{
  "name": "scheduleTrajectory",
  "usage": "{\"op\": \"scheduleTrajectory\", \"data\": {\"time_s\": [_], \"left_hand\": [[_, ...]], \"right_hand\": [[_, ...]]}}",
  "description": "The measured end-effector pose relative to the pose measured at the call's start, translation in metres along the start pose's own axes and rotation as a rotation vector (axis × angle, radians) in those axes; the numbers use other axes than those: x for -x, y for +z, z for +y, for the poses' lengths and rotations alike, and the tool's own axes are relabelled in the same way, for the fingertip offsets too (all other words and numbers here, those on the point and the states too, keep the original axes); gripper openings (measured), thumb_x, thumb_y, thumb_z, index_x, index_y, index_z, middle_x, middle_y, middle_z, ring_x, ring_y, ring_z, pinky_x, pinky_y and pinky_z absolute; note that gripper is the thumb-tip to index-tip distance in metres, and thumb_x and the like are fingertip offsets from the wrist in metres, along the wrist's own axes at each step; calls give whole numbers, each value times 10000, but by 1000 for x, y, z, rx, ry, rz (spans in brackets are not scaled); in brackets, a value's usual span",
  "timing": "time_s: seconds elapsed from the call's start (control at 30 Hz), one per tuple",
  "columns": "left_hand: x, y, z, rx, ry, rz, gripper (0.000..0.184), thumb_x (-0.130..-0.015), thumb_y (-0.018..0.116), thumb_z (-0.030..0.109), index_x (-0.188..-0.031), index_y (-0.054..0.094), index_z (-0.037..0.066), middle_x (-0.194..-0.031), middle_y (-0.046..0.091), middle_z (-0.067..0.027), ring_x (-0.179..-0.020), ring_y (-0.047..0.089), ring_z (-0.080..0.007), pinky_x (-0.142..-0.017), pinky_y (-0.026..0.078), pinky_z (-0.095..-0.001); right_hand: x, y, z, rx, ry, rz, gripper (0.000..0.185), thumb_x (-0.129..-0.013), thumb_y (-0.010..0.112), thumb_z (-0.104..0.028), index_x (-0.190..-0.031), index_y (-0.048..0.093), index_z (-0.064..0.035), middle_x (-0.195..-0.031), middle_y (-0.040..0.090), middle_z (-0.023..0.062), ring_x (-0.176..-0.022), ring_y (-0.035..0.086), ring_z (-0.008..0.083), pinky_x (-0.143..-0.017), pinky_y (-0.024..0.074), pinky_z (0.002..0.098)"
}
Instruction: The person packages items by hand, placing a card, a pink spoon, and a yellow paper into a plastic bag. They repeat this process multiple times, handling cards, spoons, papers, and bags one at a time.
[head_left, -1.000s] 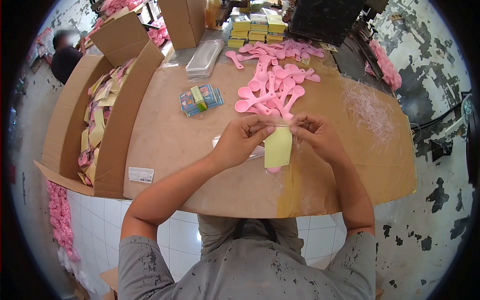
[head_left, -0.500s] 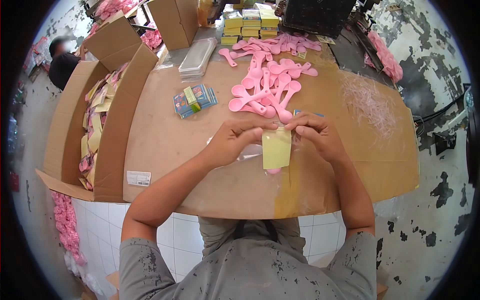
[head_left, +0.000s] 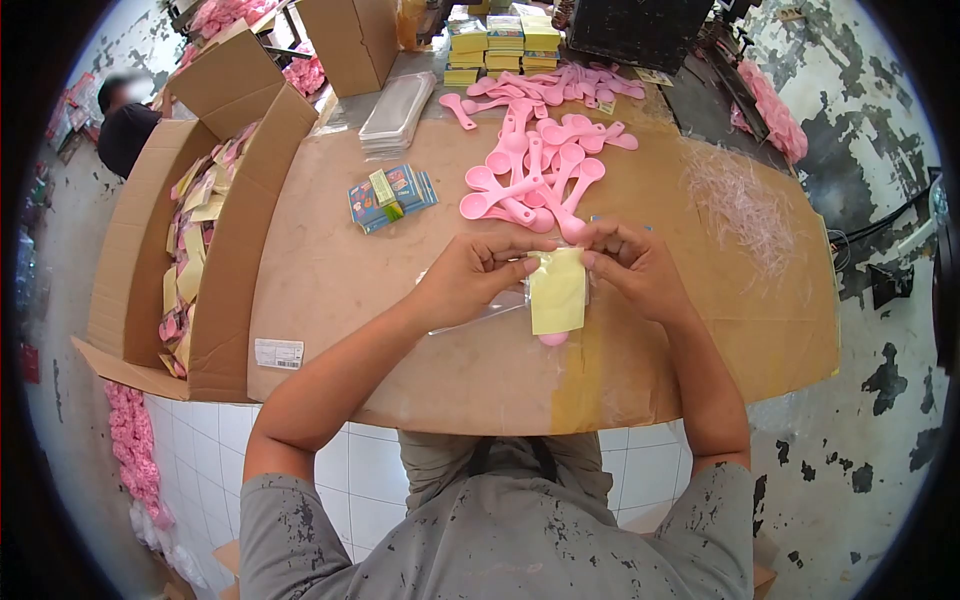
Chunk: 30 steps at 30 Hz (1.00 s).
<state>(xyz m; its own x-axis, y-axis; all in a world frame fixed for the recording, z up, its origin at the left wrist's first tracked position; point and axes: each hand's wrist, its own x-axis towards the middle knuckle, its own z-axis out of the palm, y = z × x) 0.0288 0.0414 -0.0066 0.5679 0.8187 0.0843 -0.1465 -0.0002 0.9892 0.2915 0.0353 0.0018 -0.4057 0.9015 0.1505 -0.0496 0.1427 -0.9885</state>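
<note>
My left hand (head_left: pixel 482 272) and my right hand (head_left: pixel 637 268) pinch the top edge of a clear plastic bag between them. Inside the bag is a yellow card (head_left: pixel 558 292), and the rounded end of a pink spoon (head_left: pixel 553 339) shows below it. Just beyond my fingers lies a heap of pink spoons (head_left: pixel 535 165). A flat clear plastic sheet or bag (head_left: pixel 480 312) is partly under my left hand. To the left sits a bundle of blue cards (head_left: pixel 392 198) with a folded yellow-green strip on top.
An open cardboard box (head_left: pixel 235 240) of bagged spoons and cards stands at the left. Clear bags (head_left: pixel 397 112) are stacked behind, near yellow card stacks (head_left: pixel 503 45). Plastic shreds (head_left: pixel 740 215) lie at the right. Another person (head_left: pixel 125 130) is at the far left.
The view has shifted slightly. Both hands stay at the bag's top, and the left fingers have moved in closer to the card. More of the clear plastic by my left hand shows.
</note>
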Motion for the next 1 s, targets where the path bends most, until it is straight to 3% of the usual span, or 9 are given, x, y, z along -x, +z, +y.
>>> {"op": "scheduleTrajectory", "data": {"time_s": [0.13, 0.43, 0.53, 0.63, 0.7, 0.77, 0.87, 0.93, 1.0], "left_hand": [[2, 1, 11, -34, -30, 26, 301, -1032, 629, 62, -1327, 663, 15, -1298, 695, -76, -1146, 670, -140, -948, 583, -315], [3, 12, 13, -15, 99, 141, 318, -1033, 654, 148, -1291, 607, -32, -1131, 727, -98, -989, 714, -141, -865, 609, -303], [6, -1, 18, -82, -54, -40, 309, -1025, 659, 147, -1284, 620, -18, -1194, 684, -80, -1042, 674, -123, -805, 602, -300], [5, -27, 45, -125, -174, 139, 277, -1028, 650, 175, -1231, 638, -13, -1251, 650, -103, -1097, 662, -138, -798, 607, -316], [8, -61, 51, -101, 256, 452, 342, -1048, 610, 277, -1256, 618, 5, -1301, 641, -135, -1149, 654, -180, -893, 591, -362], [4, -82, 77, 290, 636, 736, 473, -1076, 531, 375, -1291, 576, -44, -1266, 655, -172, -1204, 650, -254, -984, 541, -382], [6, -75, 97, 613, 642, 823, 534, -1096, 439, 427, -1345, 543, -34, -1334, 613, -176, -1308, 572, -263, -1041, 493, -406], [-5, -81, 46, 188, 572, 754, 512, -1099, 444, 444, -1328, 589, 10, -1276, 647, -150, -1183, 643, -245, -958, 532, -404], [-2, -61, 28, -434, 333, 469, 383, -985, 668, 359, -1227, 675, 63, -1203, 684, -101, -978, 686, -194, -833, 550, -373]], "right_hand": [[3, 15, -19, -32, 19, -97, 477, -955, 704, -4, -1400, 534, 0, -1110, 682, 54, -986, 665, 121, -863, 549, 277], [3, 1, -9, 23, 7, -52, 437, -956, 691, 19, -1375, 568, 24, -1107, 695, 74, -1002, 676, 129, -843, 560, 292], [4, 4, -14, 40, -84, -13, 372, -977, 677, -10, -1341, 605, 13, -1113, 701, 71, -1003, 676, 130, -859, 556, 293], [1, -5, -15, 59, -119, 94, 338, -987, 676, -46, -1320, 632, -8, -1126, 706, 62, -996, 668, 128, -874, 544, 296], [2, -22, -12, 181, -87, 147, 331, -983, 685, -75, -1308, 646, -25, -1138, 709, 59, -987, 662, 123, -879, 535, 296], [1, -33, -15, 325, -78, 201, 333, -971, 697, -104, -1294, 657, -33, -1144, 711, 64, -984, 660, 131, -886, 528, 307], [-1, -39, -24, 613, -103, 256, 350, -943, 719, -146, -1270, 669, -31, -1140, 704, 88, -1000, 660, 172, -902, 518, 337], [0, -48, -27, 881, -119, 257, 365, -926, 734, -176, -1254, 677, -28, -1134, 692, 106, -1029, 658, 209, -919, 512, 356], [3, -61, -24, 1033, -142, 207, 356, -916, 743, -193, -1225, 691, -24, -1128, 673, 115, -1057, 647, 239, -931, 502, 366]]}}
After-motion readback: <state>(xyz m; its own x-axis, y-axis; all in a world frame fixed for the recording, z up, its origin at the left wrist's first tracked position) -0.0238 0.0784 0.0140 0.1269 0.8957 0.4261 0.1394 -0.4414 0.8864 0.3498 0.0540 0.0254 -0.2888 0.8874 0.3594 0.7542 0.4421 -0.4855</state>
